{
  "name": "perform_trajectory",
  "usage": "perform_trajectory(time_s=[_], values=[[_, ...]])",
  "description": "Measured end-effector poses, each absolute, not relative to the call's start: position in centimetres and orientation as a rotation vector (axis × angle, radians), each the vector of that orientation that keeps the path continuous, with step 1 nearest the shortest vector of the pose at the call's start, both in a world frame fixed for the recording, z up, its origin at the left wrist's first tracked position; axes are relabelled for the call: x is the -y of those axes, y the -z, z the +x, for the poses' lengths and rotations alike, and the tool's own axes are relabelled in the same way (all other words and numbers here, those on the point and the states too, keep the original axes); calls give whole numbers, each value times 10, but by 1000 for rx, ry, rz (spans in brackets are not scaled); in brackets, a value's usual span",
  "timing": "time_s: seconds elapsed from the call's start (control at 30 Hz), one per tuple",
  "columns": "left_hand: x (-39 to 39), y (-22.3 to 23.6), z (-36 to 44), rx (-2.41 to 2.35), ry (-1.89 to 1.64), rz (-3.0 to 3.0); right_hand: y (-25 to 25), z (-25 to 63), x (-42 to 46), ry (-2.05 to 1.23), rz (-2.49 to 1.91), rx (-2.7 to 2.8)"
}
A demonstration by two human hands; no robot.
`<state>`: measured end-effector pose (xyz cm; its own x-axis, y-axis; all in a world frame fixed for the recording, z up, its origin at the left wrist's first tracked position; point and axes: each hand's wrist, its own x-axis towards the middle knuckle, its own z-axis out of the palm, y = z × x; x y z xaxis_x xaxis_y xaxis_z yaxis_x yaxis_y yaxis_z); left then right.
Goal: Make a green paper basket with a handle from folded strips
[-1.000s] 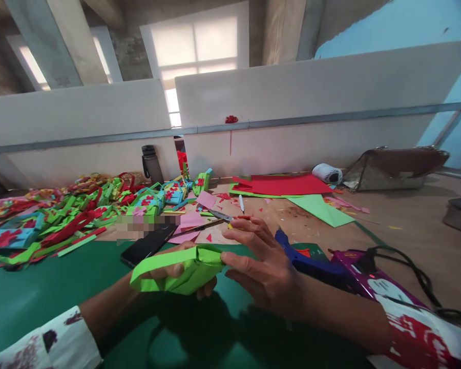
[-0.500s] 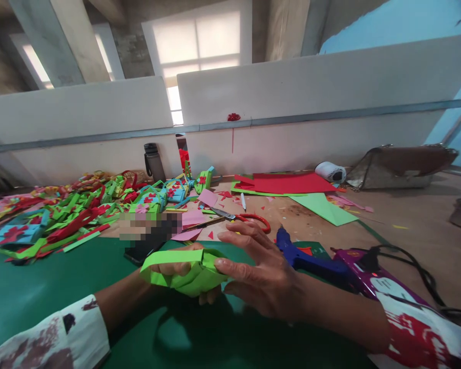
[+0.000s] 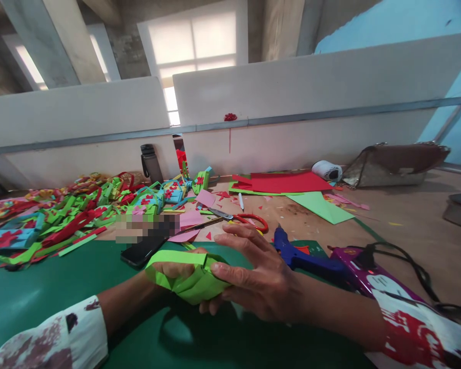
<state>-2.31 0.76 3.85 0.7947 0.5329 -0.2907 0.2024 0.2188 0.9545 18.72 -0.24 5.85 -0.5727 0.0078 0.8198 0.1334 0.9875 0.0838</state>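
A small bright green paper bag (image 3: pixel 200 284) with a looped paper strip as its handle is held up over the green mat, tilted on its side. My left hand (image 3: pixel 176 269) is closed around it, fingers passed through the handle loop and some fingertips showing beneath. From the right, my right hand (image 3: pixel 265 271) grips the bag's end, one finger pressed on the folded strip and another digit lower down. Its other fingers are stretched out above the bag. Behind my hands lie red-handled scissors (image 3: pixel 249 220), and a black phone (image 3: pixel 144 251) lies beyond my left hand.
A blue glue gun (image 3: pixel 307 259) lies right of my hand, near a purple power strip (image 3: pixel 376 277) with black cables. Finished paper bags and strips (image 3: pixel 84 210) heap at the left. Red paper sheets (image 3: pixel 288 183), a bottle (image 3: pixel 150 163) and a handbag (image 3: pixel 395 166) stand farther back.
The green bag has shifted slightly right and down, turning a little. My right hand has moved slightly left along its end, uncovering the scissors' red handles.
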Motion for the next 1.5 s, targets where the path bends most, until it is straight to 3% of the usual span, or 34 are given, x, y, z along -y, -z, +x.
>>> perform_trajectory(time_s=[0.8,1.27,1.5], values=[[-9,-38,-34,-487,-325,1242,-52,187,-2,33,-132,2045],[-16,-32,-24,-472,-254,1219,-63,186,12,-512,-520,2020],[-14,-29,-17,-553,-411,1203,-71,182,8,-1277,-735,2032]])
